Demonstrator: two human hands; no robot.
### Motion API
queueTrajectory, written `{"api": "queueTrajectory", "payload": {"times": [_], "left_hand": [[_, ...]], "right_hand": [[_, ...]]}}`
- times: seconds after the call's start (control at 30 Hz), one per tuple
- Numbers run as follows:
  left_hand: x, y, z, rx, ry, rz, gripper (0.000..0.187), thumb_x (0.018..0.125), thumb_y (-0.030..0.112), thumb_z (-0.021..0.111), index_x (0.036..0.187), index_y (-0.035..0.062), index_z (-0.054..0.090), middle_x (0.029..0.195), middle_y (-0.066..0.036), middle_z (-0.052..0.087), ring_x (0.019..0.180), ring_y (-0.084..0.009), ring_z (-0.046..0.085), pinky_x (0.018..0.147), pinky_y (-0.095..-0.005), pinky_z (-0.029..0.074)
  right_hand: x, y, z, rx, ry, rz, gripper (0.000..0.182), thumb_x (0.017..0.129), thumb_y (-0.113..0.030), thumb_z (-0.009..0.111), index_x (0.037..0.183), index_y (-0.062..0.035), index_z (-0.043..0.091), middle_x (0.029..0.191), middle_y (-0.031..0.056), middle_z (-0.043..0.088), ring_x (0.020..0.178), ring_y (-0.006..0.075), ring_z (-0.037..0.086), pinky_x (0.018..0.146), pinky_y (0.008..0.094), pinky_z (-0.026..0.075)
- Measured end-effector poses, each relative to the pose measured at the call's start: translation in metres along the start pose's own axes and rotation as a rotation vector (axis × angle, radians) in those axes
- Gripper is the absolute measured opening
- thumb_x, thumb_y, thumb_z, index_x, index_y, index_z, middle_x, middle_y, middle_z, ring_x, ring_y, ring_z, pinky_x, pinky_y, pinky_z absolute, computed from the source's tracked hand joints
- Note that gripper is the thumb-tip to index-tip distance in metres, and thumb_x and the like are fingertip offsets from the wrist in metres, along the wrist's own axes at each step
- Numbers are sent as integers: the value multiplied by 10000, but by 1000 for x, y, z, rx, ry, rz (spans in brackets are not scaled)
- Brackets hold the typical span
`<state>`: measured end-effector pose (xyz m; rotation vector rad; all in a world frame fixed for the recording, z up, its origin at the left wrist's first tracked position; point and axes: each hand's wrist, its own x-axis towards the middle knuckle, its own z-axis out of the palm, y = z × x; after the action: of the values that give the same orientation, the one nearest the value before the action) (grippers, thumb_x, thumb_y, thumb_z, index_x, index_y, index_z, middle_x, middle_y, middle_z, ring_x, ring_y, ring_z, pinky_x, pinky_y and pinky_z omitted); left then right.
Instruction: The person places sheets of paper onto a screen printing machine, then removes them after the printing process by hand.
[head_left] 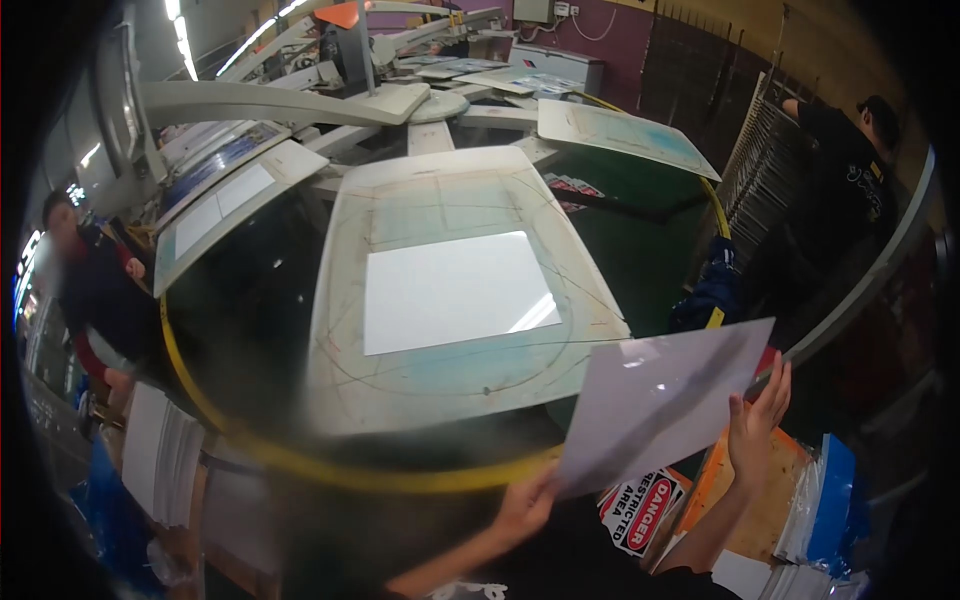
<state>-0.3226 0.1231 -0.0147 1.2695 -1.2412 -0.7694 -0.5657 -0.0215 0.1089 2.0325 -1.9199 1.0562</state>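
A glossy white sheet (660,400), with a dark streak of reflection across it, is held tilted in front of me at the right. My left hand (527,503) pinches its lower left corner. At the right edge is my right hand (757,420), thumb near the sheet and fingers pointing up along it. Another white sheet (455,290) lies flat on the stained pallet (340,390) of a large machine. Below the held sheet, printed signs (645,510) reading "DANGER RESTRICTED AREA" are partly covered.
A yellow rail (370,478) curves around the machine. Further pallets (630,135) fan out from its hub. One person (95,280) stands at left; another (835,190) is by a rack (750,190) at right. Sheet stacks (160,455) flank me.
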Motion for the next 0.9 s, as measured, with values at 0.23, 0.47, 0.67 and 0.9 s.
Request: {"api": "queueTrajectory", "payload": {"times": [0.23, 0.47, 0.67, 0.9], "left_hand": [[12, 3, -17, 13, -193, -278, 224, 875, 88, 541, 1059, -32, 589, 845, -152, 650, 790, -179, 615, 720, -297, 478], [19, 16, -33, -421, -223, -387, 153, 899, 57, 482, 1010, 14, 578, 805, -19, 575, 709, -93, 532, 631, -242, 442], [24, 29, -60, -430, -243, -294, 164, 879, 4, 492, 985, -10, 617, 756, -13, 597, 547, -56, 534, 509, -200, 443], [12, 4, -72, -292, 238, -171, 336, 788, 48, 690, 1110, 0, 605, 963, -89, 668, 822, -137, 632, 729, -237, 489]], "right_hand": [[-70, 143, 57, 689, -546, 415, 558, 888, -390, 548, 1309, -45, 426, 1244, 104, 492, 1137, 207, 479, 963, 371, 372], [-89, 128, 86, 741, -437, 456, 469, 867, -271, 616, 1251, -43, 472, 1043, 56, 556, 986, 161, 532, 850, 303, 435], [-99, 117, 126, 747, -269, 426, 475, 898, -196, 565, 1302, -15, 393, 1138, 67, 508, 1013, 138, 489, 886, 258, 399], [-87, 76, 114, 932, -216, 475, 293, 907, -198, 575, 1086, 32, 553, 1037, 57, 590, 941, 121, 547, 856, 246, 403]]}}
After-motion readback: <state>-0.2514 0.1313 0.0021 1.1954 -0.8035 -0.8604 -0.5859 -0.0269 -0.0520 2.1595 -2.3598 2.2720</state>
